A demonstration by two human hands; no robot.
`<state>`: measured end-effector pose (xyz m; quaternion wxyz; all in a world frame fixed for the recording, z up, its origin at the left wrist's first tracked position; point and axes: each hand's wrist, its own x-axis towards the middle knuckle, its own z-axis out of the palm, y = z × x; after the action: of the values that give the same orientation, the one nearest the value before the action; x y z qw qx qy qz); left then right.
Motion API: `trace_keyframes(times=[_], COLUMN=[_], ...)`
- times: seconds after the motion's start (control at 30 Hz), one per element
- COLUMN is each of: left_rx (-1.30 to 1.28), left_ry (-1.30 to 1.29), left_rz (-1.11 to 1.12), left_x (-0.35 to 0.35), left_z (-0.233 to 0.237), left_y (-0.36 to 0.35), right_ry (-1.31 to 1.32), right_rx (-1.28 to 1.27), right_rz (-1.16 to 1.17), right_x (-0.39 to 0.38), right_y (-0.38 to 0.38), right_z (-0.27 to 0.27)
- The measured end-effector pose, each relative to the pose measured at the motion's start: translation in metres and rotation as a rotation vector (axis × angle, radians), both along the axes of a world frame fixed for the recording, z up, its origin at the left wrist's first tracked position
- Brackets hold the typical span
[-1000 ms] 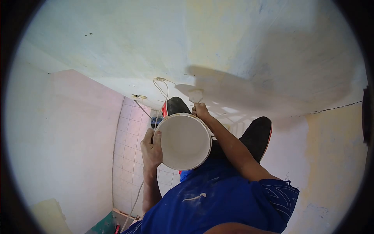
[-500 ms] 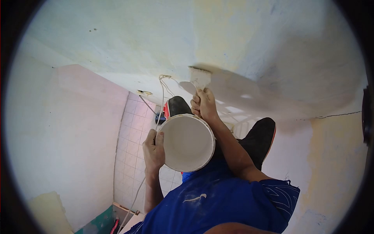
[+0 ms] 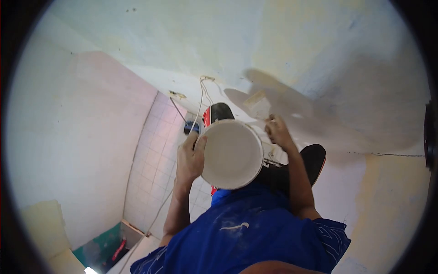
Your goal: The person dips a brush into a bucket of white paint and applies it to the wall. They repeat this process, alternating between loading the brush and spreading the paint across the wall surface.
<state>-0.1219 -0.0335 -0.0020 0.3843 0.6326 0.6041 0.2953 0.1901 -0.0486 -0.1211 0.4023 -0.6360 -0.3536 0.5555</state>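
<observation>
My left hand [image 3: 190, 157] is closed on the left edge of a round white bucket [image 3: 256, 153], thumb over the rim. The bucket's mouth faces up toward me, and its inside looks pale. In a closed grip, my right hand [image 3: 279, 131] has the handle of a wide flat paintbrush [image 3: 258, 106], held to the right of the bucket and beyond it. Slightly blurred, the brush head points up and left, overlapping the lower part of the patchy painted wall [image 3: 237, 50]. Shadows of the hand and brush fall on that wall.
A thin cable [image 3: 201, 98] runs from a wall opening past the bucket. My dark shoes [image 3: 315, 160] show beyond the bucket. A tiled floor [image 3: 153, 155] lies to the left, with a blue object [image 3: 192, 127] on it. A wall crack [image 3: 388, 154] runs at right.
My right hand has moved right and a little down with the brush, which has left its earlier spot on the wall and tilted. The bucket and left hand have shifted slightly right and up in view.
</observation>
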Motion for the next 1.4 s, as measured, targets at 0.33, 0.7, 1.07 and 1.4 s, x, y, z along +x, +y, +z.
trace_keyframes(times=[0.33,0.7,1.07,1.4], left_rx=[0.002,0.016,0.024,-0.015], left_ry=[0.064,0.088,0.049,0.041], left_rz=[-0.037,-0.043,-0.037,-0.022], left_x=[0.012,0.018,0.015,0.005], left_z=[-0.014,-0.010,-0.013,-0.015], left_y=[0.018,0.014,0.014,0.016], right_ry=[-0.703,-1.276,-1.276,-0.761], right_rx=[0.350,0.533,0.575,0.162], right_rz=[0.701,1.331,1.319,0.859], right_x=[0.000,-0.105,-0.106,-0.012], right_y=[-0.023,0.011,0.014,0.007], right_z=[0.221,0.132,0.128,0.221])
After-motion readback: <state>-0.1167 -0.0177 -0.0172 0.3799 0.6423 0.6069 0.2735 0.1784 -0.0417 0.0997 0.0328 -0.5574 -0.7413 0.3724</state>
